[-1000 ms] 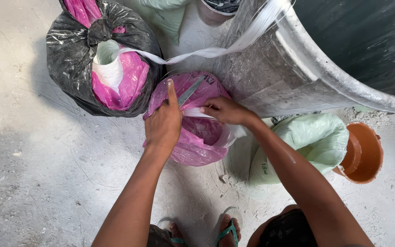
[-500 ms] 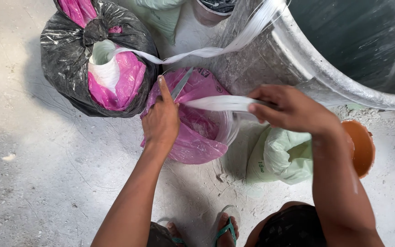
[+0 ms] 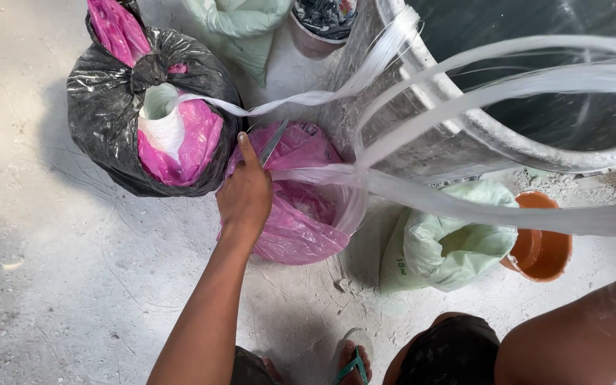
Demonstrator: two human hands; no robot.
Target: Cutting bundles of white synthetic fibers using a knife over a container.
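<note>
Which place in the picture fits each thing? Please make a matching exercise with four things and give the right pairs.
Things:
1. black bag
2. orange bowl
3. pale green bag
4. left hand

Places:
A. at the right edge, on the floor
B. on the pink bag, beside a metal blade
C. at the upper left, with a white roll inside
D. between the pink bag and the orange bowl

Pairs: 1-C, 2-A, 3-D, 4-B
</note>
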